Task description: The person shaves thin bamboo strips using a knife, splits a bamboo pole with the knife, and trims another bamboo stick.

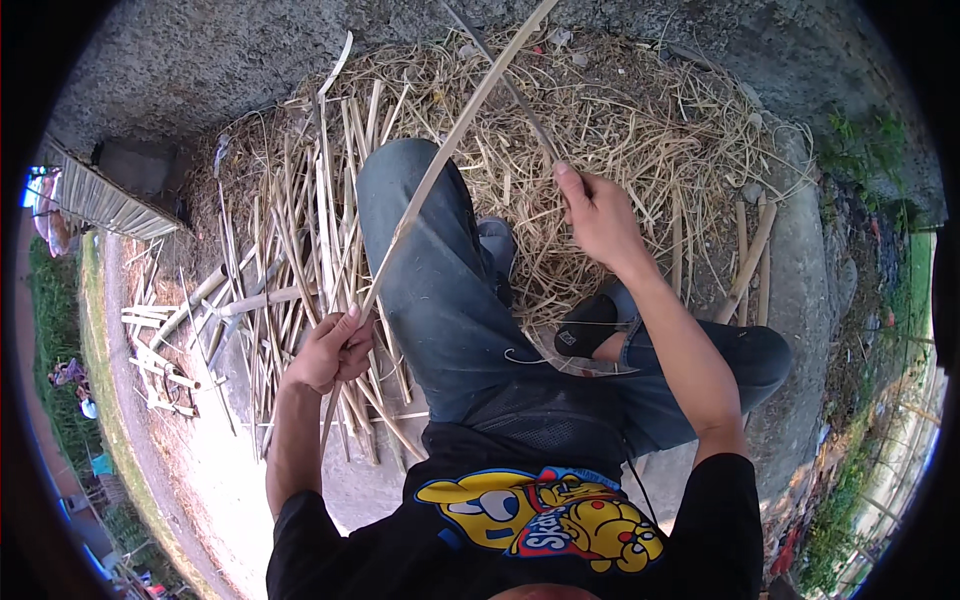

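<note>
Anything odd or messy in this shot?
Mostly mess: shavings lie strewn in a loose tangle, and the pale strips left of the legs lie crisscrossed, not neatly stacked. The held strip shows no obvious damage.

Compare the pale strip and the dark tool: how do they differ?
The pale strip is tan, the dark tool grey. The strip looks broader than the tool. The strip slants up rightward from the left hand, the tool up leftward from the right hand. Both are long and reach the picture's top edge.
</note>
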Tool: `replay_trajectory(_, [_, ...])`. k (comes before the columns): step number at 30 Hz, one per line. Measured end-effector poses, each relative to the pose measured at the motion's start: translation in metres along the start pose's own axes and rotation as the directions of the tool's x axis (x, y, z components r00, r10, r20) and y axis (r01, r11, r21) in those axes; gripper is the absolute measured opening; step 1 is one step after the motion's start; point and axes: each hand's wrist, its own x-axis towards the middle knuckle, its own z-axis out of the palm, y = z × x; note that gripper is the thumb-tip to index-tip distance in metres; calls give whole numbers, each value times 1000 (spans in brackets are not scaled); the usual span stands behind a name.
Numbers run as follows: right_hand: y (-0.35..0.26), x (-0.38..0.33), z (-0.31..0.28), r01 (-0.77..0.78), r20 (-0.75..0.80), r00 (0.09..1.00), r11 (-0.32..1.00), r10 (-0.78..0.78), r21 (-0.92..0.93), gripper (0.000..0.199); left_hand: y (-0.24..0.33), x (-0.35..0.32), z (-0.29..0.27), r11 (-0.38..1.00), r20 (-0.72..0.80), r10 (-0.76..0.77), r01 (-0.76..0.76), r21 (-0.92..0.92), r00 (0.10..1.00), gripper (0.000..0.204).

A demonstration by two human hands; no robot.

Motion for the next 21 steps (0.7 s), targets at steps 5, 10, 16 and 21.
replay_trajectory(5, [5, -2, -13, -91, -152, 979, 955, 137, 281, 59, -14, 3, -12, 1000, 6, -7, 7, -13, 1000, 48])
replay_trajectory(10, [-29, -15, -8, 136, -120, 981, 981, -152, -135, 60, -14, 3, -16, 998, -1, 49, -49, 46, 999, 50])
replay_trajectory(16, [-11, -5, -8, -224, 55, 974, 910, 219, 349, 54, -20, 6, -26, 998, -40, 59, -58, 37, 997, 49])
replay_trajectory(21, [0, -17, -22, 66, -242, 966, 826, 87, 560, 42, -22, 4, -27, 989, -93, 109, -99, 107, 990, 49])
